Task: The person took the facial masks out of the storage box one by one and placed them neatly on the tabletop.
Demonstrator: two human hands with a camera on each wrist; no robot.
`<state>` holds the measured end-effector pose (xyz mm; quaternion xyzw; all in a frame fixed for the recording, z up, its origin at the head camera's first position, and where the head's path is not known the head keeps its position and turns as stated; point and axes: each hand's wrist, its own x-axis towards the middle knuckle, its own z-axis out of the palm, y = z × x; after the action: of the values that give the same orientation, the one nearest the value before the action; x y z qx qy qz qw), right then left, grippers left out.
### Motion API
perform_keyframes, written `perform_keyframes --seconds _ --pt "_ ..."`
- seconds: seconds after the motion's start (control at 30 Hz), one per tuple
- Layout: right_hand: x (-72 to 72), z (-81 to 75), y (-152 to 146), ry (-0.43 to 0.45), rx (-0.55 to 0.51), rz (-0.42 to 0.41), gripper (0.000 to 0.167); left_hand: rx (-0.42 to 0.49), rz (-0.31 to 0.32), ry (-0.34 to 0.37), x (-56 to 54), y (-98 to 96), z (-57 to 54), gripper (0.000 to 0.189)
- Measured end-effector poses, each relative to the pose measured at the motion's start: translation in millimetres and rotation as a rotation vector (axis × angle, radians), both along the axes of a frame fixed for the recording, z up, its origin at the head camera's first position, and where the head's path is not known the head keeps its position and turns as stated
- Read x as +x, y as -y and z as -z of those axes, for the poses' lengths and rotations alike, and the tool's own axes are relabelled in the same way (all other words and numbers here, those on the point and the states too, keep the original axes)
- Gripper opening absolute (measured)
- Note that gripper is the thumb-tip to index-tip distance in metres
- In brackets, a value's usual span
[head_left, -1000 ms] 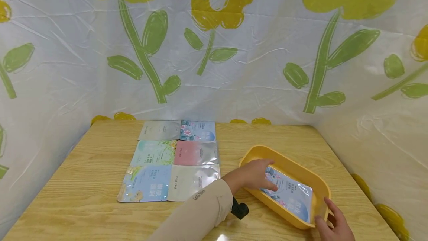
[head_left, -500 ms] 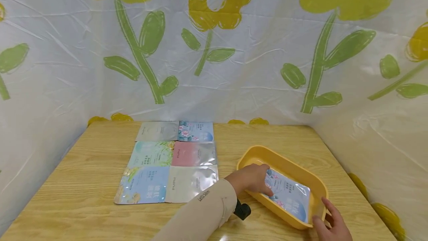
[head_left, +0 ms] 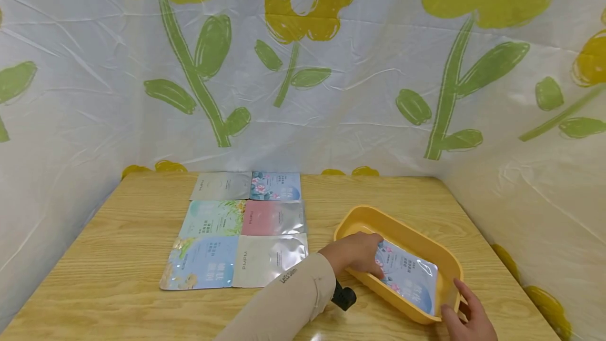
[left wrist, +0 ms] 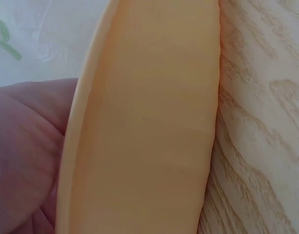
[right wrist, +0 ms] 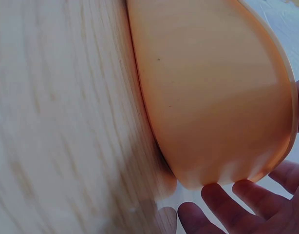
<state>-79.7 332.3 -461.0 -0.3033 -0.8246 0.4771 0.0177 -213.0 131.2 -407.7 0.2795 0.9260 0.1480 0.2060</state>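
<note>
My left hand reaches over the near-left side of a yellow-orange plastic tray. Its thumb and fingers grip the left edge of a blue floral face mask packet lying inside; the fingertips are partly hidden. In the left wrist view, the tray wall hides most of the hand. At the tray's right end, my right hand holds the rim, thumb on the inner side and fingers outside. The right wrist view has those fingers against the tray's outer wall.
Several face mask packets lie flat in two columns on the wooden table, among them a pink-silver one, a green one and a light blue one. A flower-printed cloth surrounds the table's back and sides.
My left hand's fingers have drawn in from a spread pose to the packet's left edge. My right hand stays on the rim. The head view has shifted slightly.
</note>
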Motion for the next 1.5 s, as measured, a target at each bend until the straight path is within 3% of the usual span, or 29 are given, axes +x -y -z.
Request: perform_keyframes --seconds 0.2,0.73,1.23,1.5 --pt "0.9 1.6 -1.5 0.000 -0.014 -0.023 0.076 0.068 0.027 0.023 0.0 -0.6 0.1 0.079" --pt "0.8 -2.4 2.6 -0.011 -0.043 0.005 0.077 0.233 -0.005 0.091 -4.2 0.6 1.4 0.065" --pt "1.4 -3.3 1.4 0.000 -0.043 -0.006 0.077 0.355 0.099 0.165 -5.4 6.9 -1.6 0.060" --pt "2.1 -3.3 4.1 -0.014 -0.023 0.008 0.075 0.442 0.026 0.157 -2.3 1.5 -0.7 0.063"
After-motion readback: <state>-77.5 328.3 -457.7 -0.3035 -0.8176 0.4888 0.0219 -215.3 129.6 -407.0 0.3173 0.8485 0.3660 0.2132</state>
